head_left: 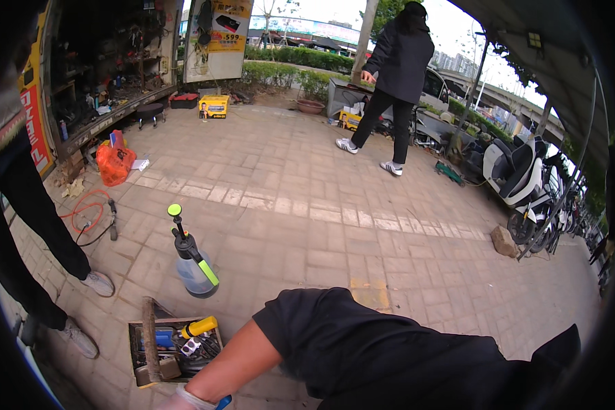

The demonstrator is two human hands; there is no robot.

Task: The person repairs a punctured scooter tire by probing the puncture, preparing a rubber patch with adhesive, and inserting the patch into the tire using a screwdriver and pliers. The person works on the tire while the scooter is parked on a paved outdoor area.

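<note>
A bare forearm, which appears to be my right, comes out of a black short sleeve [321, 328] and reaches down-left. My right hand [184, 399], in a pale thin glove, is cut off by the lower edge, so its fingers are hidden. A small blue piece [223, 402] shows beside the wrist; whether I hold it is unclear. Just beyond the hand sits an open toolbox [132, 352] with a worn wooden bar [149, 335] across it. Inside lie a yellow cylindrical tool [199, 326], a blue item [162, 338] and several metal tools. My left hand is out of view.
A pump sprayer [195, 270] stands beyond the toolbox. One person [31, 205] stands at left; another [400, 75] is farther off. An orange hose [92, 198] and orange bag [116, 166] lie left. A stone [503, 241] and parked scooters [516, 167] are at right.
</note>
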